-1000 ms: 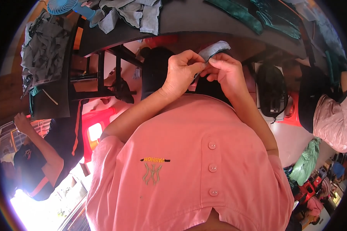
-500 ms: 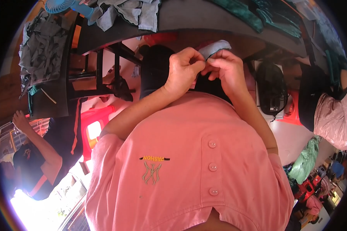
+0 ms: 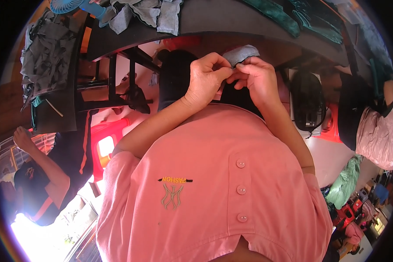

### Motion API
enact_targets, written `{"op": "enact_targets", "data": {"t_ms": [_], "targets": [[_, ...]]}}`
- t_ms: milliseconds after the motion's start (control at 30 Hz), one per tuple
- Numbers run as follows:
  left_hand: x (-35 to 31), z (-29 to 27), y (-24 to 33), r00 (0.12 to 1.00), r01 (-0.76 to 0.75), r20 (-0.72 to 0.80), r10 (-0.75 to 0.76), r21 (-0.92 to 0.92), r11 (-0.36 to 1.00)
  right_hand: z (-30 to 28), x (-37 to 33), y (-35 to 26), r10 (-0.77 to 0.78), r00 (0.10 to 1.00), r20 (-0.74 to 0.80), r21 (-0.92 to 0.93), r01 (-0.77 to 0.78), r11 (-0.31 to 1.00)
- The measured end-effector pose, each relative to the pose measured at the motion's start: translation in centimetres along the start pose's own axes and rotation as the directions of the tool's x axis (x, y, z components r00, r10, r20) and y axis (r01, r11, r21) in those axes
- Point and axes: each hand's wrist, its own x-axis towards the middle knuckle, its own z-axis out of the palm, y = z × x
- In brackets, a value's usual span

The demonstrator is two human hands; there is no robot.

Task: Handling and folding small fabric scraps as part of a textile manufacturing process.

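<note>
A small piece of grey-blue cloth point(image 3: 241, 53) is pinched between my two hands, in front of my body and just short of the table's edge. My left hand point(image 3: 208, 78) is closed, thumb and forefinger gripping the cloth's near edge. Close beside it, my right hand point(image 3: 258, 81) pinches the same edge with its thumb and forefinger, the other fingers curled beneath. The fingertips almost meet. Most of the cloth bulges up beyond them, and whatever lies between the fingertips is too small to make out.
Ahead curves a dark table point(image 3: 214, 22) with grey cloth pieces point(image 3: 155, 16) and dark green cloth point(image 3: 273, 16) on it. A blue fan point(image 3: 67, 5) stands far left, near a heap of dark grey pieces point(image 3: 48, 56). Another person's arm point(image 3: 46, 159) reaches in at left. A black bag point(image 3: 308, 100) hangs right.
The cloth has shifted slightly left and shows more of its grey-blue face above my fingers. Both hands keep their pinch, with only small finger movements.
</note>
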Motion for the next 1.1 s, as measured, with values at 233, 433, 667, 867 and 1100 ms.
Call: {"op": "enact_targets", "data": {"t_ms": [233, 433, 667, 867, 1100], "targets": [[0.2, 0.1, 0.2, 0.986, -0.161, 0.064, 0.151, 0.205, 0.965, -0.2, -0.1, 0.2, -0.024, 0.999, -0.026, 0.017, 0.024, 1.000], [1.3, 0.3, 0.0, 0.704, -0.660, 0.259, 0.661, 0.582, 0.475, -0.6, -0.5, -0.3, -0.089, 0.994, -0.066, -0.074, 0.084, 0.994], [1.8, 0.9, -1.1, 0.649, -0.714, 0.319, 0.690, 0.567, 0.410, -0.8, -1.0, -0.1, -0.238, 0.968, -0.082, -0.326, 0.199, 0.924], [2.3, 0.4, -1.3, 0.915, 0.289, 0.358, -0.187, -0.258, 0.922, -1.9, -1.1, 0.4, -0.156, 0.983, -0.097, -0.137, 0.142, 0.980], [0.9, 0.1, -0.5, 0.941, 0.199, 0.293, -0.169, -0.076, 0.977, -2.0, -0.7, -0.1, -0.082, 0.983, -0.162, 0.070, 0.094, 0.993]]}}
